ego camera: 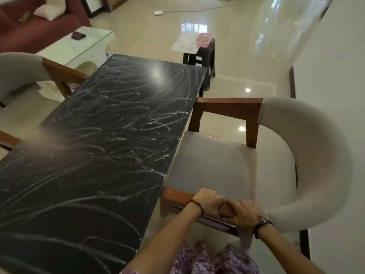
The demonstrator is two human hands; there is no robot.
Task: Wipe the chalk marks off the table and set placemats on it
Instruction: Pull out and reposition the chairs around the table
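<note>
A long black table point(94, 155) fills the left and middle of the view, and white chalk marks point(138, 119) scribble across its whole top. At the table's right side stands a chair point(217, 167) with a grey seat, a curved pale back and wooden arms. Both of my hands grip its near wooden armrest point(175, 194). My left hand point(207, 202) curls over the rail with a bead bracelet on the wrist. My right hand point(245, 214), wearing a watch, holds the same rail just beside it. A pale placemat point(183, 42) lies on a dark stool point(201, 56) beyond the table's far end.
A pink tub point(205, 39) sits on the stool beside the placemat. A second chair point(23, 74) stands at the table's left side. Behind it is a white glass-topped side table point(79, 46) and a dark red sofa point(39, 22). Glossy tiled floor point(246, 66) stretches to a white wall on the right.
</note>
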